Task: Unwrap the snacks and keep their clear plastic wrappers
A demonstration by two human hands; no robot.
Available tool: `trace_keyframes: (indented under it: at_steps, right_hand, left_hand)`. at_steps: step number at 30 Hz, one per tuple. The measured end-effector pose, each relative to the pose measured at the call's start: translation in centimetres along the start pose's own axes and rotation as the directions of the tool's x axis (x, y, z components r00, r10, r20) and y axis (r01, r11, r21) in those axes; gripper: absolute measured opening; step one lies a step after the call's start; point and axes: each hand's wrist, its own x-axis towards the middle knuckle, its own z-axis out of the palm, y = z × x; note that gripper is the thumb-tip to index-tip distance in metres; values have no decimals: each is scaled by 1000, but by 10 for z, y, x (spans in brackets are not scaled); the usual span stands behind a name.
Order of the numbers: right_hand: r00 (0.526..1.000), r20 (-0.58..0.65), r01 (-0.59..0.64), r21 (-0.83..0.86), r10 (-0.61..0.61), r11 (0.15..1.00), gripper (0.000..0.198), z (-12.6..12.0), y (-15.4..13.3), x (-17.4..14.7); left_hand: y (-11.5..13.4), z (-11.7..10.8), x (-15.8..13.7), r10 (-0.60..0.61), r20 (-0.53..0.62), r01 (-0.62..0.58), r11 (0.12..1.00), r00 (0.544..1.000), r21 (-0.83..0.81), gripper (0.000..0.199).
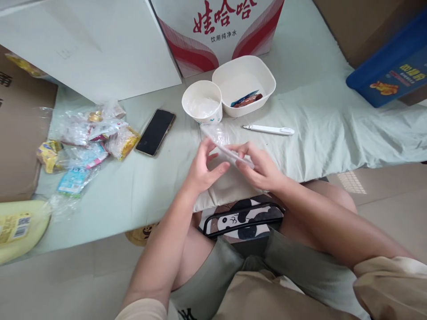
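Note:
My right hand (258, 166) pinches a thin, whitish translucent plastic piece (230, 154) between thumb and fingers, above the near edge of the covered table. It looks like a folded bag or wrapper; its exact kind is unclear. My left hand (206, 170) is at its other end, thumb held apart and fingertips close to the plastic's edge. Just beyond the hands, some clear plastic (218, 132) lies on the cloth. Behind it stands a white paper cup (202, 101) with clear plastic inside. Touching the cup is a white bowl (245, 71) holding small dark red and blue packets (247, 100).
A white utility knife (268, 130) lies right of centre. To the left are a phone (155, 132) and a pile of packaged snacks (90, 138). Boxes (220, 40) line the back, a blue container (390, 62) stands right, and a yellow jug (23, 229) is at left.

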Motion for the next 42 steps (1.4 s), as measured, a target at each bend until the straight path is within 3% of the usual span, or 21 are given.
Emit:
trace_keyframes:
  at_steps: [3,6,9,11,14,17,21,25,28,30,33,36,40,42]
  right_hand:
    - [996,90,-1,53,-3,999,16,7,0,-2]
    - [997,-34,-72,28,73,997,14,10,0,0]
    - [964,-215,-156,20,157,987,15,10,1,3]
    - [941,-267,-193,77,206,978,24,9,2,5]
    - [946,-115,-261,288,304,921,40,9,6,5]
    - [938,79,-339,417,338,843,39,10,8,5]
    - [927,-15,-341,384,375,858,45,8,10,5]
    - [928,-139,-323,167,346,932,44,2,0,11]
    - [965,-166,-225,-111,205,968,39,-7,-16,34]
    - [983,-144,-149,-289,111,946,34,-10,-24,64]
    - [998,-43,-69,-499,55,864,28,-7,-19,127]
    - [995,47,-35,-683,92,730,29,7,3,189]
    - [933,94,-91,-873,348,480,40,31,34,230]
    - [896,112,-93,-900,430,427,44,38,45,233]
  left_hand:
    - [7,7,0,6,118,-7,1000,993,6,53]
    - [12,5,0,-21,138,23,1000,990,-13,38]
    - [12,1,-1,-98,117,111,988,988,-112,37]
    - [11,-1,-2,-164,150,193,959,975,-206,38]
    - [12,-3,-3,-242,203,295,909,949,-295,40]
    - [15,-4,-1,-259,144,290,916,955,-279,41]
    - [14,-9,6,-252,-66,235,952,966,-197,28]
    - [13,-18,10,-280,-227,251,956,933,-149,9]
    - [16,-24,9,-270,-235,240,960,934,-147,8]
    - [20,-27,8,-270,-207,241,958,940,-155,10]
    - [26,-31,6,-267,-164,244,959,950,-147,13]
    - [25,-34,5,-234,-142,221,970,962,-101,15]
    - [17,-39,4,-242,-135,240,970,961,-32,18]
    - [13,-42,4,-262,-133,263,965,956,-16,18]
